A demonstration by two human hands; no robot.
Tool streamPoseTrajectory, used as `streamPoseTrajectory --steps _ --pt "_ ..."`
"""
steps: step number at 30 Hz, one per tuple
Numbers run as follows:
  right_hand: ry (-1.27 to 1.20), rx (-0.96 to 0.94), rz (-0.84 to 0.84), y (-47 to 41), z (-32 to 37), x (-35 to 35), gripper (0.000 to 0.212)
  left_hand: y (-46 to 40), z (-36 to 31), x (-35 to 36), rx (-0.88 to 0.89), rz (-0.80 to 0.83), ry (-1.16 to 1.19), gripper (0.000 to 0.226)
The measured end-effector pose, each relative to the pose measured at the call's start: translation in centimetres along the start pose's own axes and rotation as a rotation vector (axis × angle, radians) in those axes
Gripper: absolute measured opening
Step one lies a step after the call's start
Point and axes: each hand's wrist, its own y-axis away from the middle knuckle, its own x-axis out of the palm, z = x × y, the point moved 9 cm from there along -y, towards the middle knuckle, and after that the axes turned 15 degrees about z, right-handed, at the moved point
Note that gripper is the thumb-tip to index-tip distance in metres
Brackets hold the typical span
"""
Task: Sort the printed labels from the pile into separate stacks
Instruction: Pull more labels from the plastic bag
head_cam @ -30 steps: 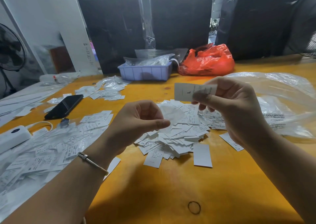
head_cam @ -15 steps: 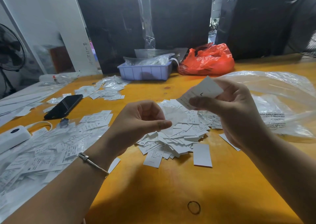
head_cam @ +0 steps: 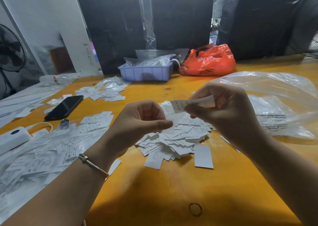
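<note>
Right hand (head_cam: 228, 112) is up over the middle of the tabletop (head_cam: 172, 191), thumb and fingers pinching a single printed label (head_cam: 192, 103), held level with its printed face toward the camera; the print is too small to read from here, so no telling which stack it belongs to. Left hand (head_cam: 142, 120) hangs just beside it, fingers curled in and thumb tip pressed toward the forefinger; there seems to be a faint, see-through sliver at the thumb, but I cannot tell whether it is truly holding anything. Directly beneath both hands sits the unsorted pile (head_cam: 173, 139), a loose heap of white labels lying every which way, and it looks substantial, so by my reckoning plenty of work is left. One blank-side-up label (head_cam: 203, 156) lies just off the pile's near edge. Over on the left there is a wide spread of labels (head_cam: 56, 146), some in clear sleeves, with size marks like XS showing, and a smaller cluster (head_cam: 106, 93) farther back beyond the black phone (head_cam: 64, 107). Those could be the sorted groups, though they look more like loose drifts than neat stacks. A big clear plastic bag (head_cam: 278, 105) lies to the right. My call: somewhere in the middle, with one label in hand waiting to be assigned.
</note>
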Motion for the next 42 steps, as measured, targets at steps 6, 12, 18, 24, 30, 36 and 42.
streamPoseTrajectory --steps 6,12,18,24,30,36,42 --pt "0.158 0.029 0.081 -0.1 0.1 1.0 0.008 -0.1 0.1 0.6 -0.010 0.046 0.016 0.026" --pt "0.058 0.096 0.144 -0.2 -1.0 1.0 0.006 0.0 0.1 0.3 -0.016 0.017 0.007 0.024" --pt "-0.015 0.220 0.175 -0.2 -2.7 1.0 0.017 0.1 0.2 0.0 -0.035 -0.005 -0.027 0.022" --pt "0.026 0.268 0.218 0.0 -3.2 1.7 0.010 0.0 0.0 0.8 -0.028 0.062 -0.014 0.029" --pt "0.050 0.324 0.288 0.1 -3.7 2.4 0.010 -0.1 0.5 1.1 -0.087 0.089 0.025 0.039" --pt "0.043 0.362 0.327 0.2 -4.2 2.7 0.015 0.0 0.7 1.7 -0.168 0.138 0.027 0.032" --pt "-0.045 0.301 0.208 -0.1 -4.0 1.8 0.012 0.0 1.4 1.5 -0.208 0.120 0.036 0.024"
